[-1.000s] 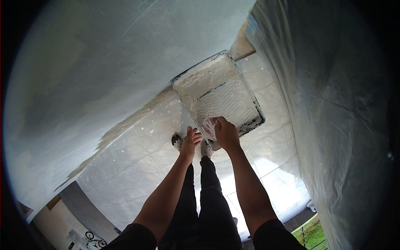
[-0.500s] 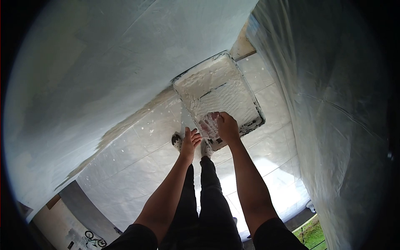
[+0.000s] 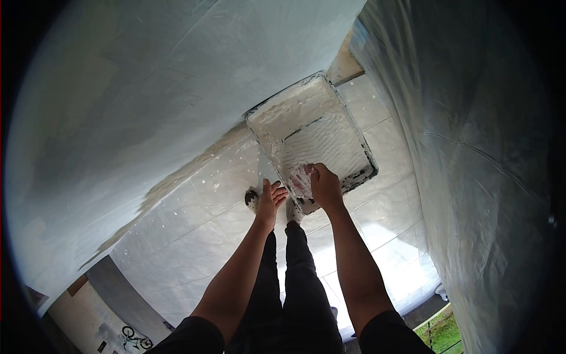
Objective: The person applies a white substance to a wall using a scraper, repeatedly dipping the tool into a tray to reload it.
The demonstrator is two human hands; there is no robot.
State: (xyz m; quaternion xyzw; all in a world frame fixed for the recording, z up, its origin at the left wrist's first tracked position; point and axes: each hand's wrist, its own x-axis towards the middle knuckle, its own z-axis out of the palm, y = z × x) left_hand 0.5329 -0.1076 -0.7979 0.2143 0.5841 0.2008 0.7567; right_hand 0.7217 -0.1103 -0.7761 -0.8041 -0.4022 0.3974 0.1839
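A black-rimmed paint tray [image 3: 312,133], coated with whitish paint, sits on the tiled floor beside the wall. Ridges show through the paint on its sloping part. My right hand [image 3: 326,185] is closed on a paint-smeared reddish object [image 3: 301,180] at the near end of the tray; the object's exact shape is unclear. My left hand [image 3: 270,203], fingers apart and empty, is just left of the tray's near corner. Both of my feet are on the floor close beneath my hands.
A partly painted wall [image 3: 135,106] rises on the left. Translucent plastic sheeting [image 3: 466,153] hangs on the right. Paint spots mark the floor tiles [image 3: 212,183]. A small bicycle [image 3: 137,338] stands at the lower left, and grass [image 3: 439,331] shows at the lower right.
My right hand and the reddish object have shifted slightly toward me and to the right. The left hand has barely moved.
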